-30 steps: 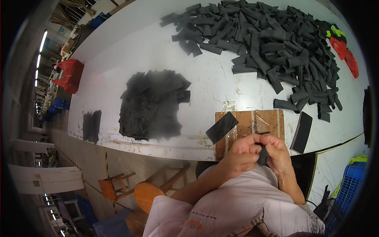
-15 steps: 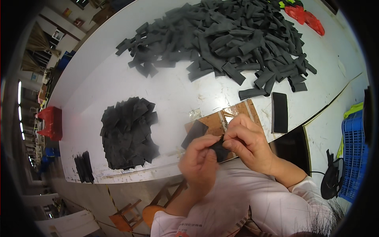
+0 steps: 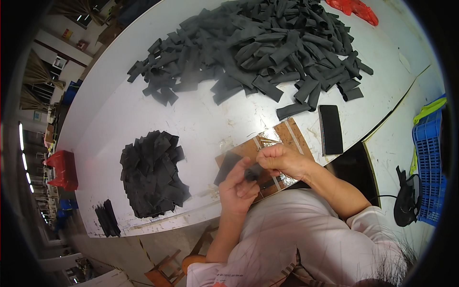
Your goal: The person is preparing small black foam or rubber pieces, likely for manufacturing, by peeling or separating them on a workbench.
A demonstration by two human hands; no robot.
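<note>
Dark fabric piece [image 3: 253, 171] — a small black strip — sits pinched between both hands, just above the near edge of the white worktop [image 3: 143, 110] and over a brown wooden board [image 3: 287, 136]. Left hand [image 3: 237, 186] has its fingers curled up around the lower end of the strip, thumb pressed against it. Right hand [image 3: 282, 160] is closed into a loose fist on the other end, knuckles up; the 2 hands touch each other at the strip. How much of the strip is folded inside the fingers cannot be told.

On the board, just left of the hands, lies a flat dark square piece [image 3: 225, 165]. Well to the left on the worktop is a flat stack of black cut pieces [image 3: 152, 173], fanned out untidily. Near the far-left corner lies a smaller bunch of black strips [image 3: 107, 217]. Across the far side spreads a big heap of grey-black rolled strips [image 3: 253, 45] — some spill down toward the board. Right of the board lies a single black rectangular pad [image 3: 331, 128], apart from the heap. Red material [image 3: 354, 9] shows at the far edge. Beside the worktop on the right stands a blue plastic crate [image 3: 430, 162].
</note>
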